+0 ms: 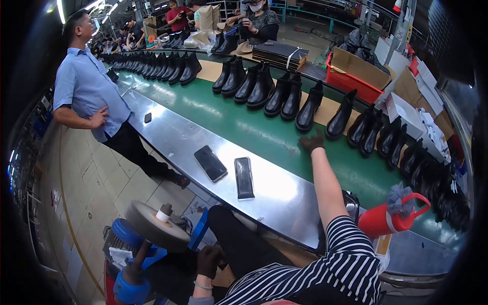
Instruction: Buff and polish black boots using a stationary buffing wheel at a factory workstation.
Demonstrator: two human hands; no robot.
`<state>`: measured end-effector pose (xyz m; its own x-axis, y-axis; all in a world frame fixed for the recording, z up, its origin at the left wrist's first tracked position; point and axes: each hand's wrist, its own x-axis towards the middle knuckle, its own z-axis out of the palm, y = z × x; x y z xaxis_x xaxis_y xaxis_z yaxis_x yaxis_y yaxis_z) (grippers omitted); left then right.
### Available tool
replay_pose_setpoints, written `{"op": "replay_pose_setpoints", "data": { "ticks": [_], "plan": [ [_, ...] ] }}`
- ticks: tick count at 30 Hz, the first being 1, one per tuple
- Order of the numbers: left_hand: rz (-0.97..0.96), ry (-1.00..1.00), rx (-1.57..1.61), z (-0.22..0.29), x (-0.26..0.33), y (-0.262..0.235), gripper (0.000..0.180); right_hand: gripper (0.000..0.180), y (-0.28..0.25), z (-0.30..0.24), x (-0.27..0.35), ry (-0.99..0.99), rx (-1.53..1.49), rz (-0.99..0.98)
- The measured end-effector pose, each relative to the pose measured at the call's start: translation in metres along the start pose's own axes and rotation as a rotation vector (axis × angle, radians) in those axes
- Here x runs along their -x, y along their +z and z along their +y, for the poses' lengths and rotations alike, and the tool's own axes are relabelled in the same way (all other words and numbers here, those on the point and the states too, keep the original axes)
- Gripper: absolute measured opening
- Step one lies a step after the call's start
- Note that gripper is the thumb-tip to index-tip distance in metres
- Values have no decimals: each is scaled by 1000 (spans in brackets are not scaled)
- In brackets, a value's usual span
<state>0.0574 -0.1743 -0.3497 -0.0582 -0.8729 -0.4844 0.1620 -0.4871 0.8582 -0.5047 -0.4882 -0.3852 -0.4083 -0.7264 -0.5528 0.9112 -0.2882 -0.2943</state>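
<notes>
My right hand (311, 141), in a dark glove, reaches over the green conveyor belt (203, 114) with its fingers apart and nothing in them. Just beyond the fingertips stands a black ankle boot (309, 109), and another black boot (339, 118) is to its right. Whether the fingers touch the first boot I cannot tell. Low down near my lap is my left hand (207, 260), also in a dark glove; its fingers are too dark to make out. A buffing wheel (156, 226) on a blue motor stands left of it.
Two phones, one black (210, 163) and one in a case (244, 177), lie on the metal ledge (284, 195). A red tumbler (389, 218) stands right of my arm. Rows of boots line the belt. Behind are a red crate (353, 84) and co-workers; a person (89, 91) stands left.
</notes>
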Motion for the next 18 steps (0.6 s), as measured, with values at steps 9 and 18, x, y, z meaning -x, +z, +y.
{"op": "replay_pose_setpoints", "data": {
  "ticks": [9, 18],
  "plan": [
    [-9, -145, -121, -29, -21, -30, 19, 72, 53, 24, -67, -176, 356, 92],
    [-98, -133, -116, -17, -53, -39, 27, 47, -20, -32, -46, -225, 70, -446]
  ]
}}
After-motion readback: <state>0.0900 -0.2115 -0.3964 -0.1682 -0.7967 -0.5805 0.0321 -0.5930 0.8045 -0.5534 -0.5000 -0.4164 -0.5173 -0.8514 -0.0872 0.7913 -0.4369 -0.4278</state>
